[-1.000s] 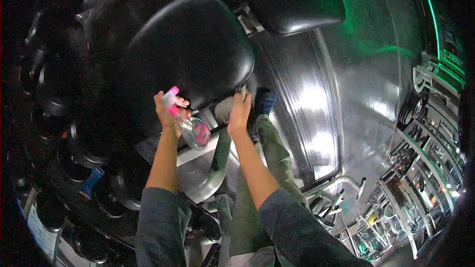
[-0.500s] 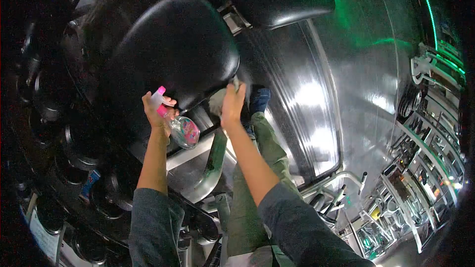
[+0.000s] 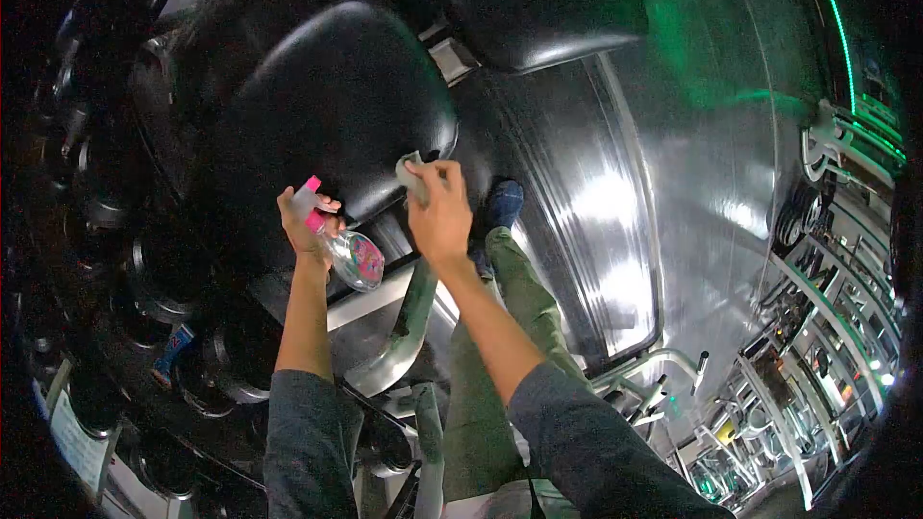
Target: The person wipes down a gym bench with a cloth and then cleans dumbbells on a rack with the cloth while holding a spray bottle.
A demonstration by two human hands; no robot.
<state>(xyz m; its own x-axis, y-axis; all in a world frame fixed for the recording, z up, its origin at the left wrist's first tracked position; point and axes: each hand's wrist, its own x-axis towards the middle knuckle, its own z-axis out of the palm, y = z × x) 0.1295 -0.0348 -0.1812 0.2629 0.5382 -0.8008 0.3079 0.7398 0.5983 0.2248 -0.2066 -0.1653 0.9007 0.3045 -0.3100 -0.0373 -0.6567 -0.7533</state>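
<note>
My left hand (image 3: 310, 223) is closed around the neck of a clear spray bottle (image 3: 358, 261) with a pink and white nozzle and a colourful label. The bottle is tilted, its body leaning toward the lower right. In my right hand (image 3: 441, 216) a pale grey cloth (image 3: 411, 173) is pinched between thumb and fingers. That cloth is at the near right edge of a black padded bench seat (image 3: 336, 106); whether it presses on the padding I cannot tell. Both hands are at the seat's near edge, the left one further left.
Another black pad (image 3: 548, 5) lies beyond the seat. A metal frame tube (image 3: 409, 322) runs below it, near my legs (image 3: 481, 404). Rows of dark dumbbells (image 3: 159, 279) stand at left, with a blue packet (image 3: 173, 356) among them. Gym machines (image 3: 808, 327) fill the right side.
My right hand has moved left and turned, bringing the cloth from below the seat's corner to its near edge. The left hand keeps its hold on the spray bottle, barely shifted.
</note>
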